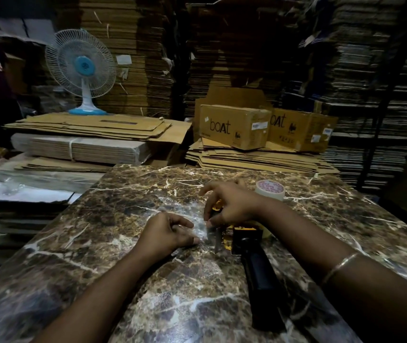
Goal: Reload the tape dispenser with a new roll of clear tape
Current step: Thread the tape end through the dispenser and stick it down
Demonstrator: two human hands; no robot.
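**On the marble table: tape end being fed through the dispenser head**

At left of the work area, the left hand point(166, 232) is seen curled, fingertips pinched together on a crinkled strip of clear tape point(197, 227) that lies across the marble tabletop point(78, 243). Whether the strip is stuck to the stone cannot be told.

At centre, the tape is drawn toward the metal blade end of the tape dispenser point(247, 246), which lies on its side with its black handle pointing toward the wearer. The yellow frame is partly hidden.

To the right, the right hand point(232, 206) is pressed down over the dispenser head, thumb and forefinger closed near the tape where it meets the metal; the other fingers are spread. What exactly is pinched there is hidden.

Farther right, behind that hand, a roll of tape point(270, 189) with a printed core stands on the table, apart from the dispenser. Whether a roll is already seated on the hub cannot be told.

Judgement: threading is under way. The strip is best kept taut and flat, adhesive side away from the fingers, and fingertips kept off the serrated edge.
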